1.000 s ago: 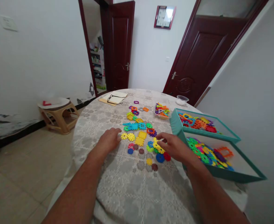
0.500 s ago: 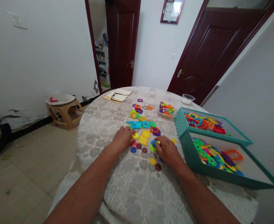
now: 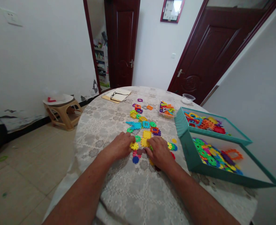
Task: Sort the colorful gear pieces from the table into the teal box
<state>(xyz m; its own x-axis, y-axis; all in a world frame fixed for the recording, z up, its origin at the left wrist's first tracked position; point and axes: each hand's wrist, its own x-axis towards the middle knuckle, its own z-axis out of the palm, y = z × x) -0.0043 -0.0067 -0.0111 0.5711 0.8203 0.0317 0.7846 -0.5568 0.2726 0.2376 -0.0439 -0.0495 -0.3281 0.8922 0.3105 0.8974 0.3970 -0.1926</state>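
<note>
While the left hand (image 3: 122,144) and right hand (image 3: 160,151) are flanking it, a toothed yellow plastic panel (image 3: 146,135) is lying lengthwise away from the wearer.
The left is touching a yellow flower-shaped plastic disc (image 3: 135,146) left of the panel; the right, nearer, is resting at the panel's near-right edge; neither grip is showing clearly.

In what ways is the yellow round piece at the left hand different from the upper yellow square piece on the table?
Shape: the yellow round piece is a disc, while the upper yellow square piece has four sides. Contact: the left hand has its fingertips at the round piece, while the square piece lies untouched. Place: the round piece is nearer to the wearer than the square piece. Both are yellow with toothed edges.
</note>
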